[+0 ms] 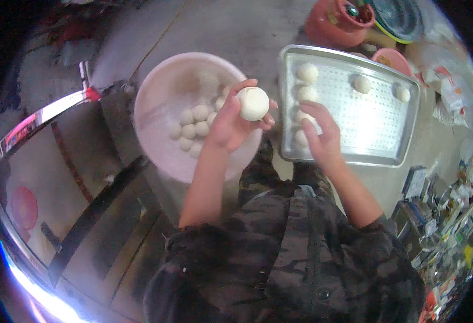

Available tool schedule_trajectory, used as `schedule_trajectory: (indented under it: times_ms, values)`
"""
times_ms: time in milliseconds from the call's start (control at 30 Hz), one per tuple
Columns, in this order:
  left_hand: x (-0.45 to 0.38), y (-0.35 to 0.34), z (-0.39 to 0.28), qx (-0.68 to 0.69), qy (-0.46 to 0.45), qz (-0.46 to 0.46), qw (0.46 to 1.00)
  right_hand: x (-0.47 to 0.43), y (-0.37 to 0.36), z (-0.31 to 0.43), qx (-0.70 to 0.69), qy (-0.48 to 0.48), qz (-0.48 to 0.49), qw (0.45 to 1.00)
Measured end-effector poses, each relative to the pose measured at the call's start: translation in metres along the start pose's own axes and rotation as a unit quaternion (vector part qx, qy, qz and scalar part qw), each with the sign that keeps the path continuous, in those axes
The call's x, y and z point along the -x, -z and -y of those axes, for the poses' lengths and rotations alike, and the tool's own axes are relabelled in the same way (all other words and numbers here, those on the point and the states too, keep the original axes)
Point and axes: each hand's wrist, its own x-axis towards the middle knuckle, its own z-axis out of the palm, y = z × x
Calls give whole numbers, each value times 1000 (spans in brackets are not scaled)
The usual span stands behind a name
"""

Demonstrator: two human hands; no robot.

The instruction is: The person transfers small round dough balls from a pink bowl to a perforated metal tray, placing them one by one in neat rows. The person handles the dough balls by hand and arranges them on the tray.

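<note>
My left hand (232, 125) holds a smooth, round white ball (253, 103) that looks like dough, above the right side of a wide pale pink basin (155, 76). Several similar balls (188, 131) lie in the basin, some hidden behind my left hand and wrist. Over the left side of a rectangular metal tray (361, 121) with a dotted bottom, the thumb and fingers of my right hand (325, 135) are around another white ball (304, 116). Whether that ball is lifted or rests on the tray cannot be told. It lines up with other balls (307, 73) along the tray's left edge.
Two separate balls, one (362, 84) near the middle, sit toward the tray's far side. Behind the tray stand a red pot-like vessel (337, 24) and a small pink bowl (393, 60). Plastic bags (452, 93) and assorted clutter (434, 222) lie to the right.
</note>
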Motion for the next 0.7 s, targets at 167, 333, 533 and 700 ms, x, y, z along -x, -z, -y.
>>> schedule_trajectory:
  times_ms: [167, 333, 533, 700]
  values:
    - [-29, -52, 60, -17, 85, -60, 994, -17, 31, 25, -21, 101, 57, 993]
    - [-52, -76, 99, 30, 199, -95, 975, 0, 47, -27, 20, 95, 55, 994]
    - [-59, -88, 149, 24, 229, -141, 963, 30, 58, -55, -4, 8, 30, 1000]
    - [-70, -97, 180, -6, 228, -187, 956, 31, 56, -74, 28, 29, -38, 998]
